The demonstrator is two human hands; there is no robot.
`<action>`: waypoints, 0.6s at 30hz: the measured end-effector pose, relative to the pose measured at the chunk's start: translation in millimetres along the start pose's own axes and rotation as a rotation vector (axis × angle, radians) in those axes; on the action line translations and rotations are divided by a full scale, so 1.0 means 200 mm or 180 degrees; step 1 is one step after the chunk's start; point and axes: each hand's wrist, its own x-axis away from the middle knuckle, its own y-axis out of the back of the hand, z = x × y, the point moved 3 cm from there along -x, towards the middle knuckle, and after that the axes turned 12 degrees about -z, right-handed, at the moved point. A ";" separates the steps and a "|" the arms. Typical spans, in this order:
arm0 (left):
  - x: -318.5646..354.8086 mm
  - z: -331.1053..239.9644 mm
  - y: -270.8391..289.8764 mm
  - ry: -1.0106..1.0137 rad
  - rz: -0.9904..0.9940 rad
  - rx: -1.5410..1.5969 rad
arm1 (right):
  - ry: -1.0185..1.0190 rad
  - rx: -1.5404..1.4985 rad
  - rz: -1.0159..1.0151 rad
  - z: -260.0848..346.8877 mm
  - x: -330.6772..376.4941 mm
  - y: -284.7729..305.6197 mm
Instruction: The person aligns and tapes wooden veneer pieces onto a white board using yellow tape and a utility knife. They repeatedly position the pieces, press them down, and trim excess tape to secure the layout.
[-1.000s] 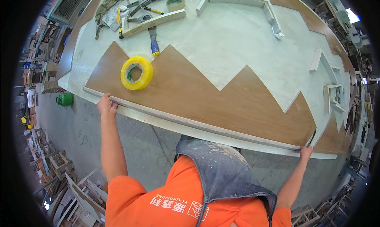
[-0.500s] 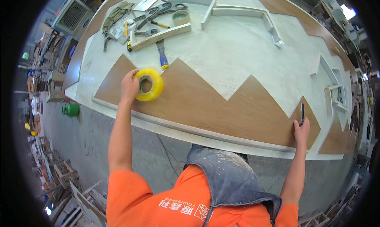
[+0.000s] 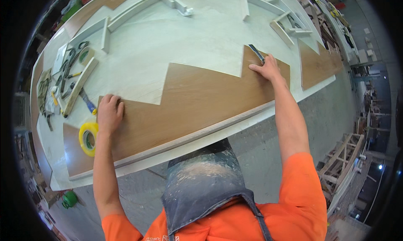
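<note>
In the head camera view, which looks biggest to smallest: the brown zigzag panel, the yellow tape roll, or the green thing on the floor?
1. Brown zigzag panel
2. Yellow tape roll
3. Green thing, though it lies farther away, so its true size is unsure.

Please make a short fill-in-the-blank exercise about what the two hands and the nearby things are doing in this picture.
1. The left hand lies flat on the brown zigzag-edged ____.
2. The roll of tape beside the left hand is ____ in colour.
3. The right hand holds a thin dark ____ at the panel's far edge.

Missing words: panel; yellow; tool
</note>
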 end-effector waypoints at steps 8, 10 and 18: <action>0.05 0.03 -0.01 0.0039 0.0071 -0.0222 | -0.0119 0.0034 0.0129 -0.10 0.01 0.00; 0.09 0.03 0.01 0.0028 0.0065 -0.0268 | -0.0153 0.0037 0.0156 -0.06 0.05 0.03; 0.36 0.02 0.05 0.0100 0.0093 -0.0050 | -0.0101 0.0050 0.0162 -0.09 0.30 0.07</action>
